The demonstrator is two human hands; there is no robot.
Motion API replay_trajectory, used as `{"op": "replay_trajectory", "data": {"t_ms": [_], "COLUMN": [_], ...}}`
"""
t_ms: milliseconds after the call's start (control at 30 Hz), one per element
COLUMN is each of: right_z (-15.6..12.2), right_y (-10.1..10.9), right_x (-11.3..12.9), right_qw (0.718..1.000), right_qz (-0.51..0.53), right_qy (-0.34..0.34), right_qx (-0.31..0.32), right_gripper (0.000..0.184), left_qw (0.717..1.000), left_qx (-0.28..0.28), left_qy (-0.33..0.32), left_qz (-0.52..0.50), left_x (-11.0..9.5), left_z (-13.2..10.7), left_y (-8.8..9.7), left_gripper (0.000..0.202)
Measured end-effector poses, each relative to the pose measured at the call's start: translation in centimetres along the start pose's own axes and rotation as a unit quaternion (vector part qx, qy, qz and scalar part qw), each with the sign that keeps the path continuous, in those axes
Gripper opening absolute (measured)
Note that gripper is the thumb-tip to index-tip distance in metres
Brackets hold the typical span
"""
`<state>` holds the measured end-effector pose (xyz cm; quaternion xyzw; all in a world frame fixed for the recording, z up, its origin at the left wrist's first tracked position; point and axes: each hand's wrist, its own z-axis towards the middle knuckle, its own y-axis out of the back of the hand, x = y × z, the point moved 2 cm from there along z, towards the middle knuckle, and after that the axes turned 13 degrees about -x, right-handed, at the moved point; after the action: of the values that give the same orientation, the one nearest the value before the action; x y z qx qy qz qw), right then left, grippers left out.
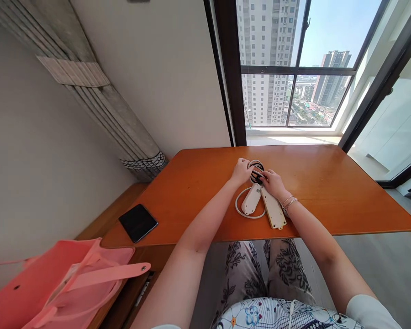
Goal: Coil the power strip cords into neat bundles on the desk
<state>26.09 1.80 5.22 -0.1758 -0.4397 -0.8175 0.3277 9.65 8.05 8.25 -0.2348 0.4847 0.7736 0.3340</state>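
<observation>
Sleeves (371, 308): white | Right wrist (283, 195): thin bracelets (290, 200) | Patterned garment (251, 314): white ground, blue linework, orange and blue flowers, pale cord (292, 310) | Trousers (241, 269): greyish, dark leafy print

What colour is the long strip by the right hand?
Off-white; the strip shows best in the head view.

I can see 2 bare forearms, L arm (202, 224) & R arm (320, 244), reaching fwd and slanting in toward each other, elbows slightly bent. L hand (241, 171) is back-up, fingers curled in; R hand (273, 183) is just beside it, approx. palm-down, fingertips pinched, R wrist (287, 202) nearly straight.
</observation>
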Motion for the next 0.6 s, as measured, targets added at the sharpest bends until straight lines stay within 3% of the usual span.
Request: {"op": "replay_trajectory", "data": {"t_ms": [167, 300, 467, 600], "right_z": [-0.6, -0.6, 0.5, 1.7], "right_y": [0.5, 0.8, 0.1, -0.5], "right_x": [-0.5, -1.4, -2.0, -2.9], "right_qw": [0.996, 0.97, 0.932, 0.922], "right_qz": [0.057, 0.161, 0.27, 0.263], "right_qy": [-0.005, -0.103, -0.206, -0.267], "right_qx": [-0.066, -0.152, -0.127, -0.1], "right_gripper": [0.019, 0.013, 0.02, 0.023], "left_qw": [0.994, 0.977, 0.95, 0.944], "left_qx": [-0.012, -0.005, 0.03, 0.044], "left_qy": [0.082, 0.16, 0.217, 0.238], "left_qz": [-0.072, -0.138, -0.222, -0.225], "left_x": [2.1, 4.2, 5.2, 5.7], "left_z": [1.4, 1.8, 0.7, -0.5], "left_y": [0.4, 1.3, 1.3, 0.8], "left_gripper": [0.017, 0.013, 0.009, 0.009]}}
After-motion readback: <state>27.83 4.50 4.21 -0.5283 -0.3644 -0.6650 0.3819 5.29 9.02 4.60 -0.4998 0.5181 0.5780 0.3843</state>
